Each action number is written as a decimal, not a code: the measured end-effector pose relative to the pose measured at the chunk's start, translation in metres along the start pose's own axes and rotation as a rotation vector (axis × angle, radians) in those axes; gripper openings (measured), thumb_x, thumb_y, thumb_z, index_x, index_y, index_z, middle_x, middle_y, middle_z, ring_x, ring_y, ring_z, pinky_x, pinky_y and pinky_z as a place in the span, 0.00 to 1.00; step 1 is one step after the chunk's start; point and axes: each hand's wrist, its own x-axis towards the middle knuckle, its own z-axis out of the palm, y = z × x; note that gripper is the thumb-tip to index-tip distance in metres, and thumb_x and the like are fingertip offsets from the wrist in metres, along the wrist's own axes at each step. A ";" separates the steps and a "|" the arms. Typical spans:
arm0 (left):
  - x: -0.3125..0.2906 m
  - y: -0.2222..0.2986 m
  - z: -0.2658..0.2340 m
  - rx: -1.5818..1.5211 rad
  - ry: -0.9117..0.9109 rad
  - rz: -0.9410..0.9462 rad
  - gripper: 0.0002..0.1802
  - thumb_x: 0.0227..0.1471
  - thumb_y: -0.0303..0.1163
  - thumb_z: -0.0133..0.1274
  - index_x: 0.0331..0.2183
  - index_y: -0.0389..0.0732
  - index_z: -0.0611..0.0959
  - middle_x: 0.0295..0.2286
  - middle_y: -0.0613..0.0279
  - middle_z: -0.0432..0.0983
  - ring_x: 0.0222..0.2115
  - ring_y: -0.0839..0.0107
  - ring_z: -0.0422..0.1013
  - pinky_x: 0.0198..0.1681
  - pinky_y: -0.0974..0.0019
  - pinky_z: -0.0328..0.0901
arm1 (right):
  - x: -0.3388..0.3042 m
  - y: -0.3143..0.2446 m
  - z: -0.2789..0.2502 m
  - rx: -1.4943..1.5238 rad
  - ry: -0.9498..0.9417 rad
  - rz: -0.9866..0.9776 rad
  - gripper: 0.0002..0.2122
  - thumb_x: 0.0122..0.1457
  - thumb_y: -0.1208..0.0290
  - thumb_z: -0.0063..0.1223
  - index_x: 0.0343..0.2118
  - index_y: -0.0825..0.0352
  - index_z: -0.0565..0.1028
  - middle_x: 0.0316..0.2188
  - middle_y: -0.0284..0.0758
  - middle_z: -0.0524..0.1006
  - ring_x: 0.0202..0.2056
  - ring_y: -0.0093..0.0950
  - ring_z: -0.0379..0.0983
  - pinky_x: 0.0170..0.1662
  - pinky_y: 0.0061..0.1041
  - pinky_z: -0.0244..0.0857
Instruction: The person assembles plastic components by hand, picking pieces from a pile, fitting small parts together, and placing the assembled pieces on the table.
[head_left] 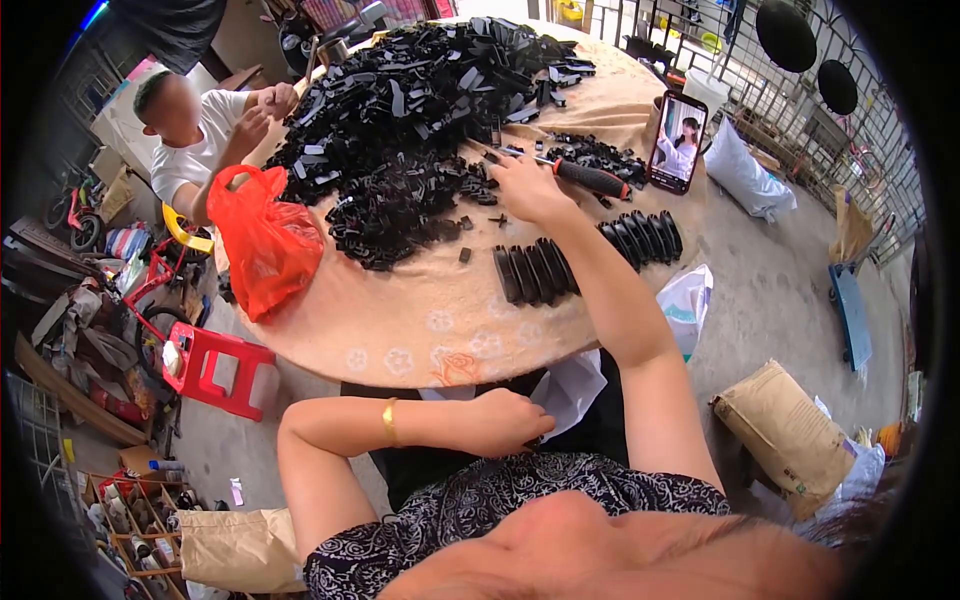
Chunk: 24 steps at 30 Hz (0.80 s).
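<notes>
My right hand reaches across the table, fingers stretched out at the near edge of a large heap of small black plastic parts. Just beyond it lies a tool with a black and red grip; its working end is partly hidden. Under my right forearm runs a row of black curved pieces, standing side by side. Close to my lap, my left hand is closed with curled fingers beside a white bag. Whatever those fingers hold is too small or hidden to name.
A phone stands upright at the table's right edge. On the left sits a red plastic bag, near a co-worker with both hands raised. A red stool and brown paper sacks stand on the floor around the cloth-covered table.
</notes>
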 end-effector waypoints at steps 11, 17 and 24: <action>-0.007 -0.035 -0.070 0.000 0.726 -0.355 0.20 0.41 0.41 0.55 0.36 0.41 0.73 0.29 0.53 0.67 0.31 0.54 0.67 0.32 0.59 0.63 | -0.001 0.004 -0.007 0.016 0.035 -0.008 0.08 0.45 0.79 0.43 0.28 0.71 0.73 0.28 0.46 0.73 0.32 0.40 0.71 0.35 0.34 0.66; -0.003 -0.074 -0.085 0.159 0.721 -0.668 0.25 0.40 0.44 0.55 0.36 0.36 0.71 0.32 0.49 0.65 0.32 0.54 0.67 0.35 0.62 0.62 | 0.001 0.005 -0.009 -0.095 -0.084 0.084 0.07 0.44 0.76 0.48 0.25 0.70 0.76 0.27 0.46 0.75 0.33 0.35 0.73 0.35 0.29 0.67; -0.008 -0.109 -0.076 -0.383 1.089 -0.372 0.25 0.36 0.35 0.60 0.33 0.32 0.67 0.22 0.60 0.69 0.20 0.74 0.65 0.22 0.71 0.62 | -0.002 -0.008 -0.023 0.411 0.383 -0.081 0.08 0.46 0.70 0.53 0.27 0.68 0.74 0.21 0.41 0.74 0.26 0.32 0.71 0.30 0.28 0.64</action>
